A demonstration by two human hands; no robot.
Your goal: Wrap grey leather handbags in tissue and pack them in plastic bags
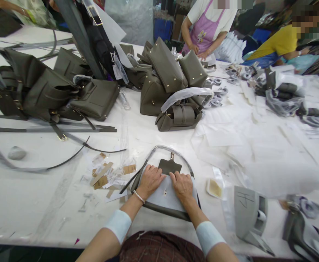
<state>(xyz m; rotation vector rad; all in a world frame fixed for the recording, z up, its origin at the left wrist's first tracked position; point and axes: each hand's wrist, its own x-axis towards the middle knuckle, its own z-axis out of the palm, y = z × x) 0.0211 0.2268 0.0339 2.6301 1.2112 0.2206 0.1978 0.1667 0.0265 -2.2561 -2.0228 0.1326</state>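
Observation:
A dark olive handbag lies on the table right in front of me, with a pale grey sheet over its front and a small gold clasp showing through. Its handle is wrapped in clear plastic and arches away from me. Beyond the sheet's far edge, an olive flap with a gold buckle points away. My left hand curls its fingers over that far edge, thumb inward. Opposite it, my right hand grips the same edge, its thumb close to the left one. Most fingertips are hidden.
More olive handbags are piled at the back; others lie left with loose straps. Tags and paper scraps are beside my left hand. A tape dispenser and white sheets lie right. Co-workers stand across the table.

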